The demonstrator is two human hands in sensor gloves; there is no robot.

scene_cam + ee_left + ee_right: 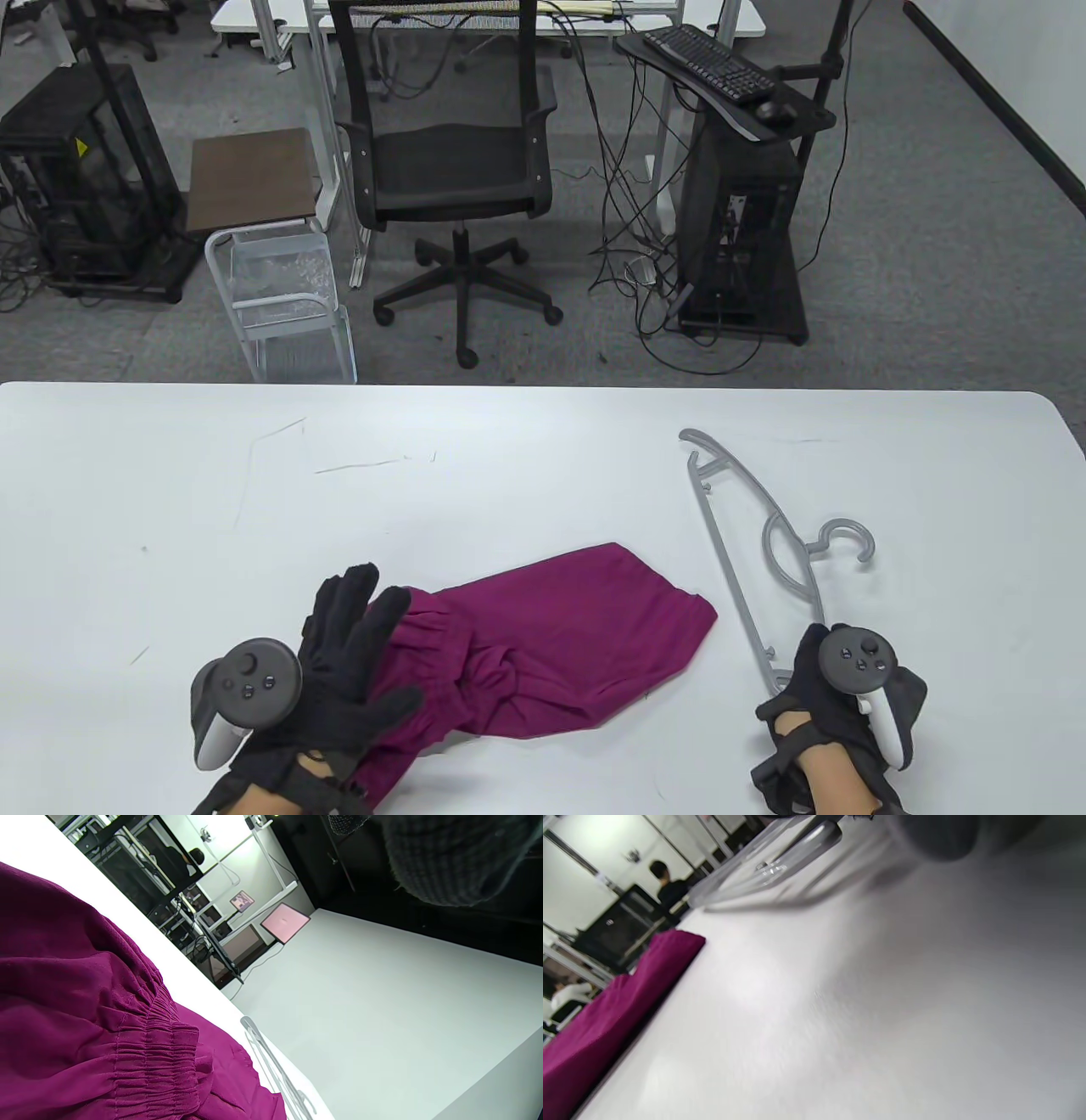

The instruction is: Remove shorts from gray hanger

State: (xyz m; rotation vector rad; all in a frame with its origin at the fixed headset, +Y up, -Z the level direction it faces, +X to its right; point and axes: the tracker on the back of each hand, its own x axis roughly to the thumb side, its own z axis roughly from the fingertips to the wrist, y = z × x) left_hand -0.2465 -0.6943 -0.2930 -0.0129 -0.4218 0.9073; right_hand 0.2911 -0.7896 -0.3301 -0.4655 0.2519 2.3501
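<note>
The crumpled magenta fabric shorts [551,645] are seen lying flat on the white table [509,475], free of the thin gray plastic hanger [751,543], so the removal is judged essentially done. The shorts lie just beyond and under the left hand [339,671], whose fingers are spread apart over the gathered waistband without pinching it. The hanger lies ahead of the right hand [836,696], well apart from the shorts; its near end is reached by that hand, but whether the fingers are closed on it cannot be told. The shorts are judged light, soft and limp, best taken at the elastic waistband. The hanger is judged light, stiff and slightly slippery, best gripped by its bar or hook.
</note>
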